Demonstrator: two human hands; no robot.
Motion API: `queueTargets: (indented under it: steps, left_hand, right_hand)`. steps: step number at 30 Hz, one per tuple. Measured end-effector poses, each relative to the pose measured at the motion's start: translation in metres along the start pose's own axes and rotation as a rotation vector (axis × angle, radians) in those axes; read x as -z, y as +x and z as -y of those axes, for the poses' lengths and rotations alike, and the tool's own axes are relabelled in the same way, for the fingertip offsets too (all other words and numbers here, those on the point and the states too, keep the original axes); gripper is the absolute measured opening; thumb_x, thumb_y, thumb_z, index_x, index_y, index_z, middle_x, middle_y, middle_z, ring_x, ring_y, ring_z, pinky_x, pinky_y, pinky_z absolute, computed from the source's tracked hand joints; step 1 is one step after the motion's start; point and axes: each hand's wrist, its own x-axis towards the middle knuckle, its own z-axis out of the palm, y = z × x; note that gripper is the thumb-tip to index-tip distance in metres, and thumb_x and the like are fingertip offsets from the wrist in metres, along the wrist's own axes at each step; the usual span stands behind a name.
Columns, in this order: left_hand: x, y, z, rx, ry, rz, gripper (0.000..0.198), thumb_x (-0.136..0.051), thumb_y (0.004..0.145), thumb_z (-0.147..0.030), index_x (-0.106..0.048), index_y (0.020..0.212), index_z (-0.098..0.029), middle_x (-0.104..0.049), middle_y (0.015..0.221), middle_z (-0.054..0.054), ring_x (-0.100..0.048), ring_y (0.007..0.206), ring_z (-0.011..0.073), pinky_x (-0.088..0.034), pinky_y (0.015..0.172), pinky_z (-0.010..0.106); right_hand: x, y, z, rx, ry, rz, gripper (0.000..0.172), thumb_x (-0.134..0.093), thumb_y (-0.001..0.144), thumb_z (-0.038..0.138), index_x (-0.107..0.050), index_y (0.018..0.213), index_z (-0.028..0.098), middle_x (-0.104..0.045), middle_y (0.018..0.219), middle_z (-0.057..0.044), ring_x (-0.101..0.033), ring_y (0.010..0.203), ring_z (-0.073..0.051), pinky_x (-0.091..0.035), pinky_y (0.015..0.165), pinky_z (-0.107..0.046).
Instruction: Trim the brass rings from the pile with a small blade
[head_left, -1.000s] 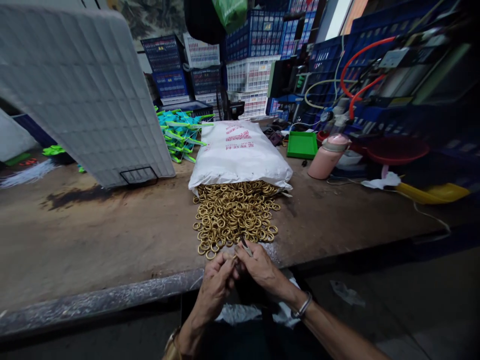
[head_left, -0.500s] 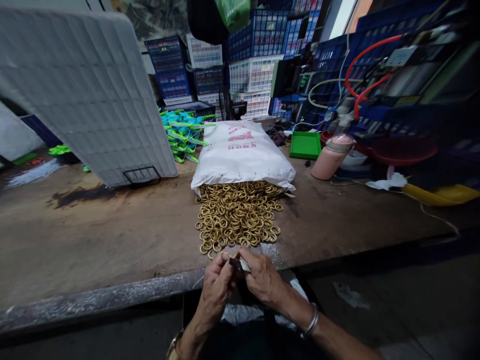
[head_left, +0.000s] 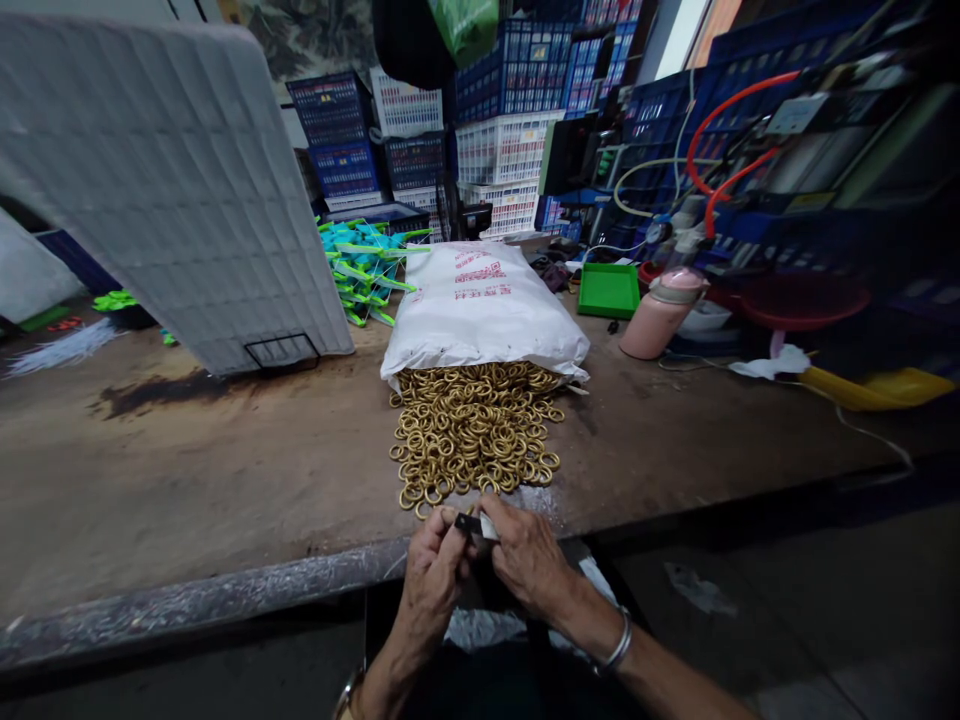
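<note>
Fingers of my left hand (head_left: 433,562) are closed in a pinch, and a sliver of a gold ring shows between the hands; most of it is hidden. My right hand (head_left: 531,555) grips a small dark blade (head_left: 469,523) with a pale wrapped handle, its tip pointing left against the left thumb area. Both hands are close together just over the table's front edge. Right beyond them lies a pile of gold rings (head_left: 480,430), spilling from the mouth of a white sack (head_left: 484,310) with red print.
On the wooden table (head_left: 300,470), a tall pale ribbed panel (head_left: 195,200) leans at left, with green and blue plastic parts (head_left: 364,265) behind it. To the right are a green tray (head_left: 609,290), a pink bottle (head_left: 656,318) and a yellow scoop-like piece (head_left: 877,390). Stacked crates (head_left: 510,140) fill the back.
The blade has turned slightly between the hands, so more of its dark flat shows. Both hands stay almost in place, and the rings and sack have not moved.
</note>
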Motion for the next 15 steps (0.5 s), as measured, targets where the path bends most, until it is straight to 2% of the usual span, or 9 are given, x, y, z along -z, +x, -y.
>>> queueTargets:
  steps: [5,8,12,15]
  left_hand:
    - [0.003,0.001,0.007,-0.004,0.017,0.012,0.038,-0.057,0.068,-0.054,-0.047,0.065,-0.017,-0.049,0.051,-0.005,-0.032,0.038,0.0036,-0.02,0.038,0.017]
    - [0.002,-0.006,0.006,-0.008,0.007,0.037,0.037,-0.056,0.07,-0.052,-0.047,0.062,-0.017,-0.046,0.048,-0.006,-0.031,0.037,0.0032,-0.021,0.038,0.017]
    - [-0.002,-0.019,-0.003,0.071,-0.097,0.119,0.033,-0.059,0.071,-0.047,-0.046,0.064,-0.017,-0.047,0.047,-0.006,-0.029,0.035,0.0025,-0.017,0.036,0.016]
    - [-0.004,-0.017,-0.006,0.141,-0.223,0.099,0.031,-0.06,0.071,-0.045,-0.046,0.067,-0.018,-0.052,0.054,-0.005,-0.031,0.036,0.0022,-0.019,0.035,0.016]
  right_hand:
    - [-0.001,0.0,0.002,-0.018,-0.02,0.08,0.031,-0.037,0.064,0.003,-0.047,0.09,0.018,-0.063,0.078,-0.004,-0.056,0.071,-0.016,-0.03,0.059,-0.022]
    - [-0.001,0.003,-0.007,-0.044,-0.089,0.088,0.031,-0.038,0.066,0.004,-0.048,0.092,0.017,-0.062,0.074,-0.004,-0.055,0.067,-0.016,-0.027,0.056,-0.023]
    - [0.004,0.01,-0.028,-0.194,-0.196,0.023,0.023,-0.038,0.07,0.004,-0.05,0.087,0.015,-0.06,0.066,-0.005,-0.052,0.057,-0.014,-0.022,0.052,-0.025]
    - [0.006,0.014,-0.035,-0.208,-0.176,-0.072,0.02,-0.038,0.072,0.004,-0.049,0.083,0.017,-0.058,0.064,-0.003,-0.05,0.056,-0.013,-0.021,0.052,-0.024]
